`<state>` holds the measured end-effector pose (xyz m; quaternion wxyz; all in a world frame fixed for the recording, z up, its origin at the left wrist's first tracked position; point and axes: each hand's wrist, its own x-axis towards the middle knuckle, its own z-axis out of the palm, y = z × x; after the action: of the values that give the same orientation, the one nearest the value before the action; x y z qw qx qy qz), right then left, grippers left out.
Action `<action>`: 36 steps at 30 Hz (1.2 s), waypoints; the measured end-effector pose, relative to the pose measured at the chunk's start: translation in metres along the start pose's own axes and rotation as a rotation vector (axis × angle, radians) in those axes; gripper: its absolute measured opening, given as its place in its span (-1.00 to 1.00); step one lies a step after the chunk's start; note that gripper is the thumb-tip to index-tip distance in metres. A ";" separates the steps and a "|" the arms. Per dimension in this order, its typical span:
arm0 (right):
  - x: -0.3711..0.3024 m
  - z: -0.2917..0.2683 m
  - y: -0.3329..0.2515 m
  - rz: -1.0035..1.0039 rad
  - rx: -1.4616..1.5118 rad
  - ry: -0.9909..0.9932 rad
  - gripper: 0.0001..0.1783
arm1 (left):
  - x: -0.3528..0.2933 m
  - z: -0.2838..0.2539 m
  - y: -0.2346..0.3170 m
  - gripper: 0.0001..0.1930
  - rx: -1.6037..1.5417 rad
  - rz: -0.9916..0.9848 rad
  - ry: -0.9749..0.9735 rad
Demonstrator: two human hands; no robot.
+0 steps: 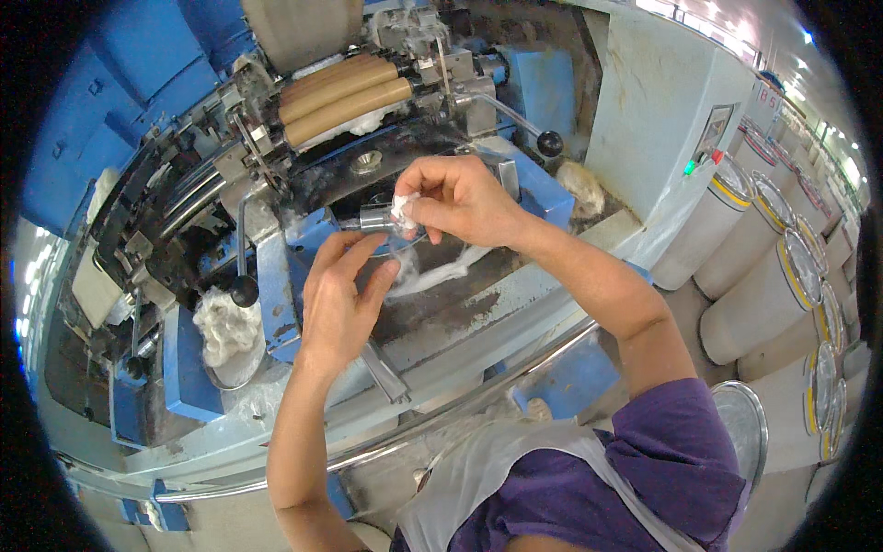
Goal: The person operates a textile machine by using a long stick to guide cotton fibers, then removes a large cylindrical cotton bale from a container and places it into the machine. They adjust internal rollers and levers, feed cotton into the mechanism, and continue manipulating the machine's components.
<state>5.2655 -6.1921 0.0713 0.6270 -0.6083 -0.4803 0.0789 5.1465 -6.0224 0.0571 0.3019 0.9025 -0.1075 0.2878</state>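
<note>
A small tuft of white cotton fibre [403,210] is pinched between the thumb and fingers of my right hand [464,202]. Just left of the tuft is a shiny metal cylinder [374,219], fixed at the machine's front. My left hand [342,290] is below that cylinder, thumb and fingers apart, its fingertips close to the metal. Thin wisps of fibre hang between the two hands. Beneath them, a loose white sliver [441,277] curves across the dark machine bed [432,308].
Tan rollers [345,110] lie at the back of the blue machine. Black-knobbed levers stand at the left [244,291] and right [549,143]. A wad of fibre [226,327] fills a left recess. A metal rail [460,396] crosses in front. Several tall cans [763,294] line the right.
</note>
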 end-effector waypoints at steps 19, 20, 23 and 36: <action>0.011 -0.011 0.013 -0.158 -1.057 0.010 -0.88 | 0.055 0.024 -0.009 -0.80 0.677 0.614 0.224; 0.020 -0.015 0.013 -0.123 -1.102 -0.027 -0.89 | 0.055 0.023 -0.011 -0.78 0.609 0.555 0.283; 0.047 -0.024 0.012 -0.088 -1.315 -0.062 -0.91 | 0.047 0.020 -0.019 -0.74 0.110 0.167 0.335; 0.147 0.013 0.083 -0.789 -1.641 0.005 -0.77 | 0.096 0.040 -0.078 -0.76 -1.398 -0.705 0.837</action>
<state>5.3742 -6.0616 0.0733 -0.0205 -0.6554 -0.5575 -0.5092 5.2711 -5.9867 0.0496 0.8698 0.3129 0.1448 0.3529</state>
